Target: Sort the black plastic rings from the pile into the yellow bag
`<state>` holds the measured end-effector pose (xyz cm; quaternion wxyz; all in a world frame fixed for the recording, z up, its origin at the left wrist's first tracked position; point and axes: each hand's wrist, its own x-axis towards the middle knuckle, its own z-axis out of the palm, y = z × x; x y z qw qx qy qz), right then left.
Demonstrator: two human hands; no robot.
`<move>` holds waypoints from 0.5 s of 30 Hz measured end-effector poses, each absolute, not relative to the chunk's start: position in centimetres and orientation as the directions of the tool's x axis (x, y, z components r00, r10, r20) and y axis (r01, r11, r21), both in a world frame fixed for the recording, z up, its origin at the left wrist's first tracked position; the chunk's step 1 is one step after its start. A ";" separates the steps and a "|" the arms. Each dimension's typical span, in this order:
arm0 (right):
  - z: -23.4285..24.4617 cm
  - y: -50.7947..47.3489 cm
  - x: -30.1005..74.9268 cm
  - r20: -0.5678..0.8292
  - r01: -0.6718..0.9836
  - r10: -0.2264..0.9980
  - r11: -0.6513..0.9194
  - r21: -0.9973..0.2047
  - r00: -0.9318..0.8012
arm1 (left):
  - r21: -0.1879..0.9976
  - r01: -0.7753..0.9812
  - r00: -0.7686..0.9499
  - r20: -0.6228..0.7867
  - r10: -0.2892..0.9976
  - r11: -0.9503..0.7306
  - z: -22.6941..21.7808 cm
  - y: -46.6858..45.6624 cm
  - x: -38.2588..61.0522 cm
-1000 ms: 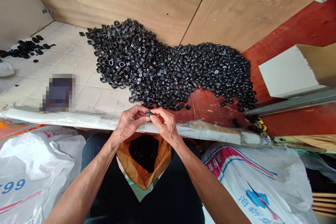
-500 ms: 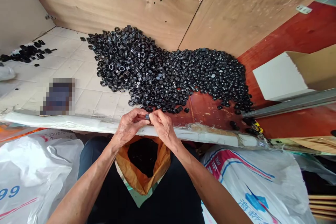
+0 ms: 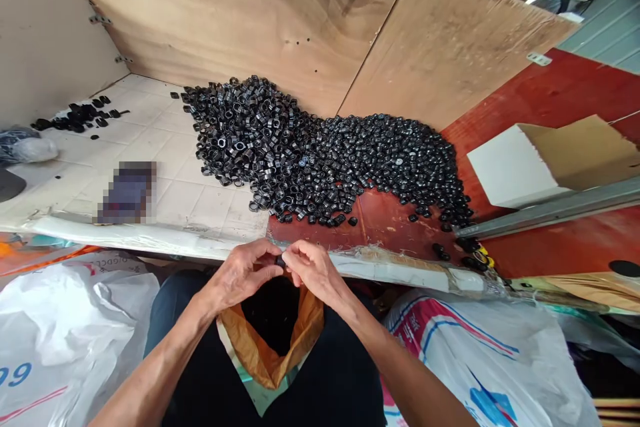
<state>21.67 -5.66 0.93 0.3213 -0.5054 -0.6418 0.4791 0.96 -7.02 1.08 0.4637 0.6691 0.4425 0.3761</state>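
My left hand [image 3: 246,275] and my right hand [image 3: 315,272] meet just above the table's front edge. Between the fingertips of both is a small black plastic part [image 3: 281,259], pinched from either side and mostly covered by fingers. Directly below them, an open bag with an orange-brown lining [image 3: 311,328] sits between my legs; its inside is dark. Beyond my hands lies a big heap of black plastic rings [image 3: 240,127]. It runs on to the right into a heap of smaller black plastic caps [image 3: 400,153].
A blurred, phone-like rectangle [image 3: 127,192] lies on the left tabletop, with loose black pieces [image 3: 77,117] behind it. Wooden boards [image 3: 225,20] wall the back. An open cardboard box [image 3: 515,167] and a metal bar [image 3: 550,209] stand right. White sacks [image 3: 65,320] flank my legs.
Both hands have come down and closer to the bag's mouth, still pinching the small part together. The view has tilted upward, so more of the background shows.
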 end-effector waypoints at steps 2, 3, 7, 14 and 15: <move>0.6 -4.1 22.2 0.132 0.491 0.956 0.250 -0.834 -0.263 | 0.928 0.348 0.282 0.034 0.959 -0.135 1.5 -5.9 1.0; 0.3 -3.1 22.3 0.228 0.552 0.942 0.330 -0.766 -0.247 | 0.906 0.403 0.176 0.066 0.982 -0.133 1.4 -5.0 1.3; -1.3 0.1 21.5 0.320 0.706 0.902 0.427 -0.565 -0.290 | 0.790 0.592 -0.114 0.278 0.954 -0.160 -0.3 -1.0 3.5; -2.9 0.5 20.9 0.337 0.744 0.898 0.428 -0.514 -0.283 | 0.676 0.698 -0.090 0.409 0.908 -0.235 -2.0 0.1 4.6; -2.9 0.5 21.0 0.370 0.706 0.889 0.445 -0.551 -0.271 | 0.685 0.684 -0.085 0.415 0.906 -0.250 -1.9 -0.2 4.4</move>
